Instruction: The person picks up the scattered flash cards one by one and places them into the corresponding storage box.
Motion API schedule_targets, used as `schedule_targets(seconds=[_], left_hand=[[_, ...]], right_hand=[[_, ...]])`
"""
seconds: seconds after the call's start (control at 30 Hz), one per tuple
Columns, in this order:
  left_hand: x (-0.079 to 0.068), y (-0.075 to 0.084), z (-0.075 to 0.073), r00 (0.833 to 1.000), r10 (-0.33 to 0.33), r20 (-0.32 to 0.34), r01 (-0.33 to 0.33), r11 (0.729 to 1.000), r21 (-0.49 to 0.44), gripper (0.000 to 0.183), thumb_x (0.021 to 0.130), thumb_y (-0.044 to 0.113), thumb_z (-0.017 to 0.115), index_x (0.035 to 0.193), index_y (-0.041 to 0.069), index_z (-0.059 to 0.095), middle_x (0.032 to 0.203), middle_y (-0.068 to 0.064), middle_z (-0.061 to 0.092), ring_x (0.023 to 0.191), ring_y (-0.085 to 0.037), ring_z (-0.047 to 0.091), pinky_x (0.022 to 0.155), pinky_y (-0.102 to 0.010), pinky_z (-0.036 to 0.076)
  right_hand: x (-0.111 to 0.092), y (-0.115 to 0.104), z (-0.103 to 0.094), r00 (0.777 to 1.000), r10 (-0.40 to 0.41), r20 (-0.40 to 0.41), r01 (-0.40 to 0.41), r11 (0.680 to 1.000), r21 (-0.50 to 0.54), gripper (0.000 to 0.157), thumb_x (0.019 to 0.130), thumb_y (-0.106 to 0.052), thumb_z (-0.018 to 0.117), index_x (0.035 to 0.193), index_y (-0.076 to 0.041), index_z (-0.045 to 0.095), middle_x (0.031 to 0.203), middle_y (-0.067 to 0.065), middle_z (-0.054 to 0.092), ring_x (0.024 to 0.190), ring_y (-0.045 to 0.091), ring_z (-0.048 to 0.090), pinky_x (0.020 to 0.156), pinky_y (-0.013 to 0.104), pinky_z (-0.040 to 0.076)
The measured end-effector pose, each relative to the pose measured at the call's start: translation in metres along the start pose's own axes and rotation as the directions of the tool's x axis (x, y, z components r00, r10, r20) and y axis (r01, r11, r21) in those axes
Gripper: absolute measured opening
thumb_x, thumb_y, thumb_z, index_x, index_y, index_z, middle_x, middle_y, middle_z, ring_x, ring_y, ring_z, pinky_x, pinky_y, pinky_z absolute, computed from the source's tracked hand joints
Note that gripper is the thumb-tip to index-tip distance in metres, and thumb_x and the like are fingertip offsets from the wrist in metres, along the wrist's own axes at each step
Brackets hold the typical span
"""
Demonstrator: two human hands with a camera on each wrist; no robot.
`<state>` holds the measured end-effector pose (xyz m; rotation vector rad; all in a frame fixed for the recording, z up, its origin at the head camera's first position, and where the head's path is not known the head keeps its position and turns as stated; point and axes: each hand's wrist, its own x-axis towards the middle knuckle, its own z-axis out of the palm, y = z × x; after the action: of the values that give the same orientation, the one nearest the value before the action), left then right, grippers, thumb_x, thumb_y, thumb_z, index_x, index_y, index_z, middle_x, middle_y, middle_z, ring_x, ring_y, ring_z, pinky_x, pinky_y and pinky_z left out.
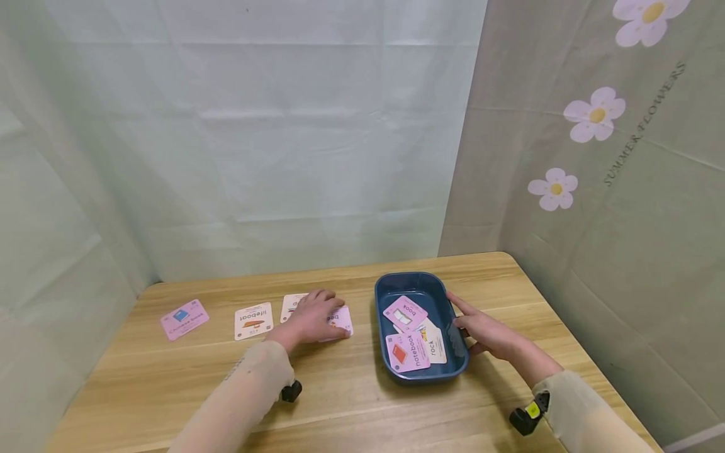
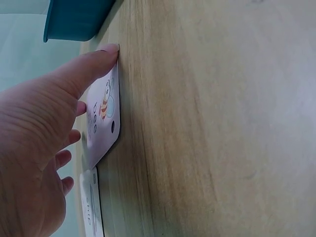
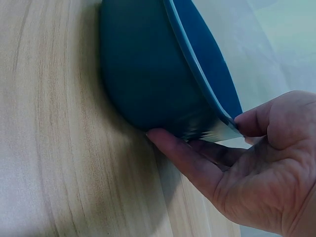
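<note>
My left hand [image 1: 314, 319] is over a pink card with a bee picture [image 2: 104, 106], at the middle of the table. Its thumb is at the near corner of that card and its other fingers curl at the far side, partly hiding it. A dark blue rectangular tray [image 1: 402, 376] stands to the right. Gripping the tray's right side, my right hand [image 1: 491, 332] has its thumb at the rim and its fingers against the outer wall and lower edge. Inside the tray lie a book card [image 1: 405, 313], a notebook card [image 1: 406, 352] and a rock card [image 1: 435, 346], overlapping.
Left of the bee card, a white card [image 1: 290, 304] lies partly behind my left hand. Further left are a lifeboat card [image 1: 253, 321] and a pink card with a blue book picture [image 1: 184, 319]. Curtains hang behind the wooden table [image 1: 334, 402] and along its sides.
</note>
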<state>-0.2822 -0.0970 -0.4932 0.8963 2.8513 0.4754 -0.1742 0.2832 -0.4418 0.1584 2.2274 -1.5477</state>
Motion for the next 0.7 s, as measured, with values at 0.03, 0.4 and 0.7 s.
schedule_targets(seconds=[0.03,0.4,0.7], left_hand=[[0.0000,0.0002,0.0002,1.000,-0.003,0.003,0.003,1.000,-0.001,0.080,0.084,0.058,0.077,0.147,0.014,0.056,0.156,-0.017,0.042,0.146,-0.042,0.029,0.118,-0.060,0.022],[0.0007,0.0009,0.0007,1.000,-0.006,0.005,0.006,1.000,0.001,0.078,0.084,0.058,0.078,0.145,0.015,0.057,0.156,-0.017,0.042,0.146,-0.041,0.029,0.117,-0.060,0.023],[0.0013,0.0025,-0.0007,1.000,-0.011,0.007,0.011,1.000,-0.009,0.077,0.083,0.056,0.080,0.143,0.014,0.058,0.155,-0.017,0.043,0.145,-0.041,0.030,0.117,-0.060,0.023]], right_hand=[[0.0002,0.0001,0.0000,1.000,-0.001,0.000,0.001,1.000,-0.002,0.073,0.103,-0.011,0.043,0.165,-0.031,0.012,0.166,0.027,0.011,0.127,0.047,0.049,0.079,0.060,0.057],[0.0009,0.0002,-0.0003,1.000,-0.006,0.014,0.007,1.000,-0.010,0.072,0.104,-0.012,0.041,0.166,-0.032,0.010,0.167,0.025,0.005,0.136,0.054,0.039,0.081,0.064,0.055],[0.0005,-0.0003,0.0000,1.000,-0.011,0.015,0.011,1.000,-0.011,0.072,0.104,-0.011,0.041,0.166,-0.031,0.010,0.167,0.025,0.005,0.136,0.057,0.037,0.081,0.066,0.054]])
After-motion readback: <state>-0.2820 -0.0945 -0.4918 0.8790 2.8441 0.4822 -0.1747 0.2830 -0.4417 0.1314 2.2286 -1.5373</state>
